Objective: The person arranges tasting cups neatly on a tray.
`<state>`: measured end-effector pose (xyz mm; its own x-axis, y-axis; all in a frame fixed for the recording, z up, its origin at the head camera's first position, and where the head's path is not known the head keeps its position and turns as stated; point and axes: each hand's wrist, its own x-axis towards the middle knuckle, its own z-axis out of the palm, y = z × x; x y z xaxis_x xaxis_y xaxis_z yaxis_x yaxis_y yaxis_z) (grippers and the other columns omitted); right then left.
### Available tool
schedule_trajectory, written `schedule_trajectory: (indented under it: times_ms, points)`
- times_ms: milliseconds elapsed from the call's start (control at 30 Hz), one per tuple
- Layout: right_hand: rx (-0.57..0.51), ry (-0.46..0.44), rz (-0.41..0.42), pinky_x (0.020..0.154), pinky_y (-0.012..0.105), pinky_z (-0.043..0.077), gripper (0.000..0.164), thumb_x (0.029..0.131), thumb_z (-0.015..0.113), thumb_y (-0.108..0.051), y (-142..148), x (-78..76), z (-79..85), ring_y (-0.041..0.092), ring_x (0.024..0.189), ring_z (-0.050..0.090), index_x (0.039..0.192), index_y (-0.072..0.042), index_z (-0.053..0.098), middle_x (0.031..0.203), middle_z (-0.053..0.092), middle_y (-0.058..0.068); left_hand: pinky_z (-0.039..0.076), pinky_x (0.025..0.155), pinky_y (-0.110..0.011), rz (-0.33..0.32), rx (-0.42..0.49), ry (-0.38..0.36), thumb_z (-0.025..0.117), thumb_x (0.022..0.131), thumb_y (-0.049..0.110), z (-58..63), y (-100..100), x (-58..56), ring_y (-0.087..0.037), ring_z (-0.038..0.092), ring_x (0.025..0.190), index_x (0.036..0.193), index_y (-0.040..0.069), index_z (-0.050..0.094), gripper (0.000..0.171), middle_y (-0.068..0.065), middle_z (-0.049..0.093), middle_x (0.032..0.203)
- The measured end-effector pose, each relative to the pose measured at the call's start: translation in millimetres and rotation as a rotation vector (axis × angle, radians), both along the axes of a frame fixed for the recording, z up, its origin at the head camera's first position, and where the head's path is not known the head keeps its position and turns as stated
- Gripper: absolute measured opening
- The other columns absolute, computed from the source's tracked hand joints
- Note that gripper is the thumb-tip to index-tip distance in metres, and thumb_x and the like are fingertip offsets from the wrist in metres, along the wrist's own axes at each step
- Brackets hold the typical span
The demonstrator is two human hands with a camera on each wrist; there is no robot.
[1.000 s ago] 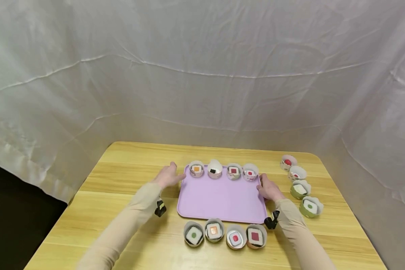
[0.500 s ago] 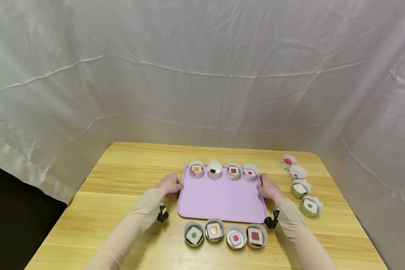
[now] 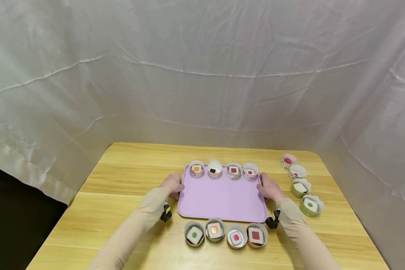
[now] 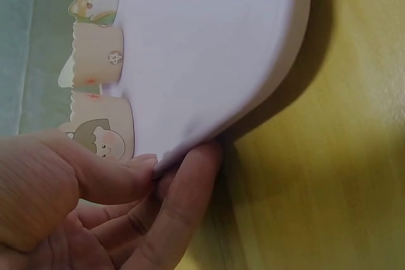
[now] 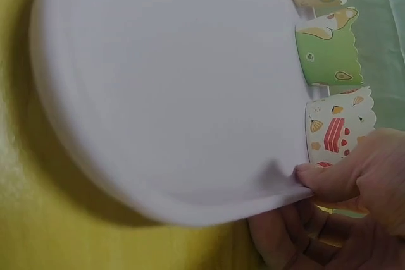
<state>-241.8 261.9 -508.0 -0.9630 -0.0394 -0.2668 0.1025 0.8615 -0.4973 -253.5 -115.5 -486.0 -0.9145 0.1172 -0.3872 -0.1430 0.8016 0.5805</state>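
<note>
A flat purple tray (image 3: 222, 198) lies on the table between my hands. My left hand (image 3: 171, 184) pinches its left rim; the left wrist view shows the thumb (image 4: 120, 181) on top and fingers curled underneath. On the opposite side my right hand (image 3: 269, 187) grips the right rim, thumb (image 5: 332, 181) above and fingers below. Along the tray's far edge stands a row of several printed paper baking cups, from one with an orange-centred sushi-like piece (image 3: 196, 169) to one with a red-centred piece (image 3: 250, 172). The fingertips under the tray are partly hidden.
Close in front of the tray's near edge stand several filled paper cups, including a green-centred one (image 3: 194, 234) and a dark-red-centred one (image 3: 255, 235). More cups, such as a green one (image 3: 311, 205), line the right side of the wooden table (image 3: 121, 165). Pale curtains (image 3: 202, 93) enclose it.
My left hand has drawn in against the tray's left rim, its fingers going from spread to gripping. My right hand has kept its hold. The tray and cups look almost unmoved.
</note>
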Motion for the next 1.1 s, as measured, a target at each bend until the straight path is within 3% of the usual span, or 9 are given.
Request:
schedule_trajectory:
  times_ms: [133, 300, 600, 733, 867, 1000, 1100]
  points:
    - [0.003, 0.010, 0.002, 0.086, 0.049, 0.058, 0.041, 0.101, 0.050, -0.011, -0.5, 0.0, -1.9, 0.040, 0.102, 0.062, 0.136, 0.008, 0.038, 0.122, 0.058, 0.035, 0.062, 0.051, -0.029, 0.026, 0.044, -0.039, 0.057, 0.092, 0.000, -6.0, -1.0, -2.5, -0.022, 0.068, 0.053, 0.088, -0.002, 0.057, 0.004, -0.019, 0.065, 0.081]
    - [-0.015, 0.028, 0.006, 0.064, 0.036, 0.059, 0.042, 0.100, 0.053, -0.010, 0.4, -0.8, -3.1, 0.031, 0.083, 0.065, 0.136, 0.010, 0.041, 0.116, 0.060, 0.034, 0.062, 0.050, -0.031, 0.012, 0.092, -0.043, 0.053, 0.094, 0.000, -9.7, -1.4, -1.3, -0.025, 0.068, 0.055, 0.095, -0.005, 0.051, 0.006, -0.023, 0.061, 0.089]
    - [-0.062, 0.075, 0.016, 0.054, 0.033, 0.056, 0.037, 0.099, 0.053, -0.014, 10.0, -4.7, 3.0, 0.022, 0.065, 0.063, 0.122, 0.014, 0.054, 0.091, 0.067, 0.024, 0.063, 0.054, -0.031, -0.011, 0.099, -0.022, 0.052, 0.100, 0.006, -10.4, -2.5, 3.2, -0.023, 0.066, 0.063, 0.098, 0.000, 0.049, 0.007, -0.015, 0.056, 0.087]
    - [0.022, 0.218, -0.001, 0.061, 0.039, 0.057, 0.037, 0.099, 0.054, -0.016, 17.8, -10.6, 7.3, 0.028, 0.073, 0.065, 0.120, 0.013, 0.057, 0.094, 0.068, 0.027, 0.063, 0.055, -0.030, -0.016, 0.114, -0.025, 0.051, 0.101, 0.007, -7.2, -2.2, 5.5, -0.022, 0.066, 0.063, 0.099, 0.000, 0.049, 0.007, -0.016, 0.057, 0.085]
    - [0.079, 0.417, -0.045, 0.069, 0.050, 0.057, 0.038, 0.097, 0.058, -0.018, 27.3, -14.5, 14.5, 0.039, 0.083, 0.066, 0.123, 0.011, 0.058, 0.101, 0.068, 0.032, 0.063, 0.055, -0.031, -0.016, 0.123, -0.022, 0.051, 0.101, 0.007, -5.5, -0.3, 7.1, -0.023, 0.066, 0.063, 0.100, -0.001, 0.050, 0.008, -0.016, 0.058, 0.084]
    - [0.122, 0.561, -0.095, 0.086, 0.063, 0.052, 0.045, 0.095, 0.063, -0.020, 39.8, -20.3, 21.2, 0.052, 0.106, 0.058, 0.128, 0.009, 0.054, 0.117, 0.060, 0.035, 0.063, 0.056, -0.031, -0.013, 0.137, -0.024, 0.051, 0.101, 0.006, -7.1, 1.1, 7.5, -0.022, 0.066, 0.062, 0.101, -0.001, 0.050, 0.007, -0.016, 0.059, 0.083]
    - [0.166, 0.616, -0.119, 0.097, 0.069, 0.045, 0.056, 0.092, 0.068, -0.022, 51.9, -25.3, 24.2, 0.058, 0.116, 0.048, 0.135, 0.009, 0.048, 0.126, 0.052, 0.040, 0.063, 0.056, -0.031, -0.009, 0.148, -0.033, 0.051, 0.101, 0.006, -8.6, 2.1, 7.4, -0.022, 0.066, 0.061, 0.102, -0.001, 0.050, 0.007, -0.015, 0.060, 0.082]
